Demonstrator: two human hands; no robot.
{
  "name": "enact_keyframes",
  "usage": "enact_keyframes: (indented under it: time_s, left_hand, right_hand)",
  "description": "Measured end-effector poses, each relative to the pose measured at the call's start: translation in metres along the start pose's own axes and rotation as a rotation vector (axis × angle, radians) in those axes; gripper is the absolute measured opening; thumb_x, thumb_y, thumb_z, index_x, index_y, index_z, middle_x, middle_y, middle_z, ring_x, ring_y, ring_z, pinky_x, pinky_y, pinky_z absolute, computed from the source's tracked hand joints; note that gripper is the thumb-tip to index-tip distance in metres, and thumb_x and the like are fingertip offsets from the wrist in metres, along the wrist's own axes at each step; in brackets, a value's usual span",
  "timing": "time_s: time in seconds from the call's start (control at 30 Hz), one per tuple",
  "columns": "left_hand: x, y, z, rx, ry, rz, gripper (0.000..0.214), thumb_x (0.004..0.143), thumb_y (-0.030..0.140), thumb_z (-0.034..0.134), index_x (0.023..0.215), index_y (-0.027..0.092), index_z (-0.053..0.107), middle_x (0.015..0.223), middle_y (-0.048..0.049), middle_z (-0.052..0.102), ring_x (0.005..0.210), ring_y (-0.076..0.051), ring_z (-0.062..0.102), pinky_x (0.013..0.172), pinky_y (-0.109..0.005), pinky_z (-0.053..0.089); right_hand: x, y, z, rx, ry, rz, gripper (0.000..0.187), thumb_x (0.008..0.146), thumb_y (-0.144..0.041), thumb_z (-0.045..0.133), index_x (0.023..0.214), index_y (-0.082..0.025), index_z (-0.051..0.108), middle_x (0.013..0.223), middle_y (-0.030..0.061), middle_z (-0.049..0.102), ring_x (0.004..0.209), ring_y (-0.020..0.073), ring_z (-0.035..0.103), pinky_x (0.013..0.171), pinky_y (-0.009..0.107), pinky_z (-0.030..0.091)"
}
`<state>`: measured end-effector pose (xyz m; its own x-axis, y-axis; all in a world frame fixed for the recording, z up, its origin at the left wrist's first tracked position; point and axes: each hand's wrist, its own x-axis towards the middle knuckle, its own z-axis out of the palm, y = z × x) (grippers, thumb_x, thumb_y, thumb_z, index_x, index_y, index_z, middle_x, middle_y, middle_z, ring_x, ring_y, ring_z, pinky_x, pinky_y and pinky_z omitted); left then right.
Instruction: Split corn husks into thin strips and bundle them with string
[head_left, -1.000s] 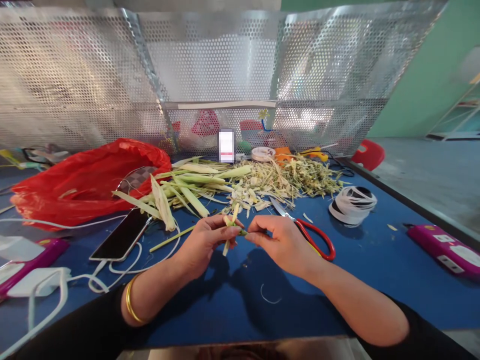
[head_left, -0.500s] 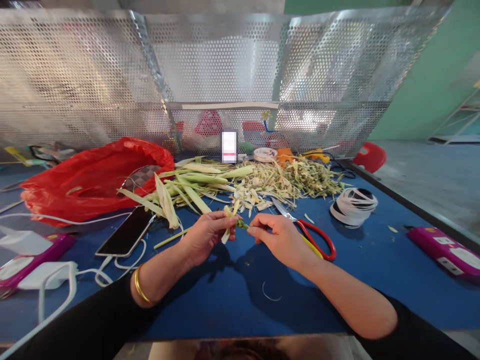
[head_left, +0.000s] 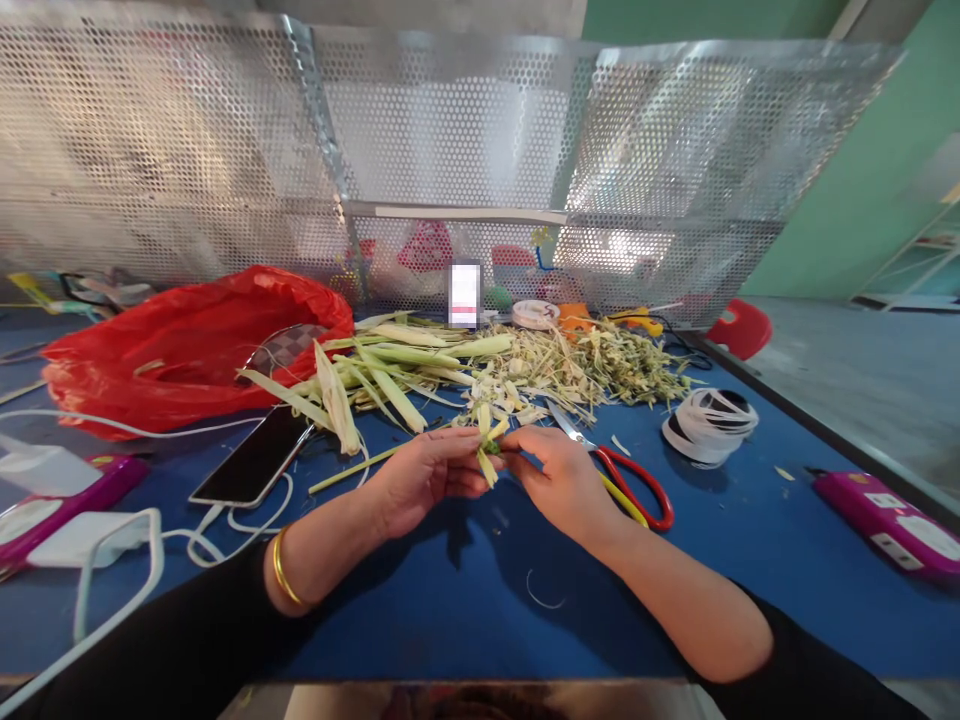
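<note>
Between the fingertips of my left hand point(head_left: 420, 478) is a small flower-like piece of pale husk strips point(head_left: 488, 462) with a green middle. My right hand point(head_left: 564, 482) is closed in a pinch at the right side of its green part; my fingers hide exactly what it grips. The pale yellow strips splay up and down from the middle. Just right of my right hand lie scissors point(head_left: 646, 492) with red handles, blades pointing to the pile. Behind my hands are long pale-green husk leaves point(head_left: 394, 380), resembling corn husk.
Dry trimmings point(head_left: 574, 365) are heaped at the back. A red plastic bag point(head_left: 150, 365) and a dark phone point(head_left: 251, 462) with white cables lie left. To the right are a white ribbon roll point(head_left: 709, 430) and a purple power strip point(head_left: 889, 520). A perforated metal screen point(head_left: 457, 130) stands behind.
The husk piece has turned, its strips now standing up and down, and has shifted slightly right. My left hand has moved right, closer to my right hand's pinch. The whole view has shifted slightly.
</note>
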<state>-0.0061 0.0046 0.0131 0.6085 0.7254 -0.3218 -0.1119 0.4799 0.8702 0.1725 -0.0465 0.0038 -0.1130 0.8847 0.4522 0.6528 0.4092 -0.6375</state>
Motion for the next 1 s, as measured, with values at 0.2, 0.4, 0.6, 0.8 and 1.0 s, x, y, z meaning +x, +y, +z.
enact_keyframes:
  time_s: [0.2,0.4,0.6,0.8,1.0]
  left_hand:
    - [-0.005,0.003,0.006,0.090,0.005,0.107,0.026,0.078,0.025,0.059,0.100,0.012,0.063,0.089,-0.0117,0.073,0.061,-0.018,0.069,0.066,-0.029,0.053]
    - [-0.006,-0.005,0.012,0.255,0.045,0.119,0.028,0.072,0.035,0.070,0.091,0.015,0.066,0.078,-0.0058,0.072,0.056,-0.015,0.067,0.060,-0.026,0.050]
    - [-0.004,-0.008,0.016,0.308,0.119,0.151,0.025,0.068,0.037,0.072,0.075,0.013,0.069,0.068,-0.0041,0.071,0.050,-0.010,0.061,0.058,-0.022,0.049]
    - [-0.005,-0.012,0.015,0.375,0.101,0.240,0.021,0.071,0.034,0.069,0.078,0.014,0.071,0.065,-0.0023,0.070,0.049,-0.009,0.059,0.052,-0.019,0.046]
    - [-0.005,-0.022,0.014,0.504,0.005,0.275,0.024,0.073,0.030,0.066,0.090,0.016,0.073,0.061,-0.0004,0.067,0.050,-0.011,0.059,0.052,-0.021,0.048]
  right_hand:
    - [0.005,0.004,-0.006,0.399,0.035,0.242,0.016,0.083,-0.031,0.059,0.090,-0.020,0.068,0.089,0.0044,0.069,0.083,0.0188,0.062,0.075,0.030,0.047]
    - [0.003,-0.003,0.002,0.402,0.071,0.329,0.013,0.076,-0.030,0.066,0.074,-0.017,0.067,0.067,0.0005,0.064,0.065,0.0153,0.056,0.064,0.027,0.044]
    - [0.000,-0.001,0.007,0.324,0.070,0.383,0.017,0.077,-0.033,0.063,0.069,-0.018,0.065,0.063,0.0001,0.062,0.063,0.0155,0.054,0.061,0.028,0.042]
    - [0.001,0.000,0.006,0.421,0.037,0.370,0.016,0.074,-0.033,0.066,0.075,-0.018,0.065,0.071,0.0011,0.064,0.070,0.0164,0.056,0.067,0.029,0.043]
    - [-0.001,-0.010,0.004,0.370,0.065,0.307,0.012,0.074,-0.027,0.065,0.068,-0.018,0.063,0.068,0.0002,0.061,0.068,0.0160,0.056,0.066,0.027,0.042]
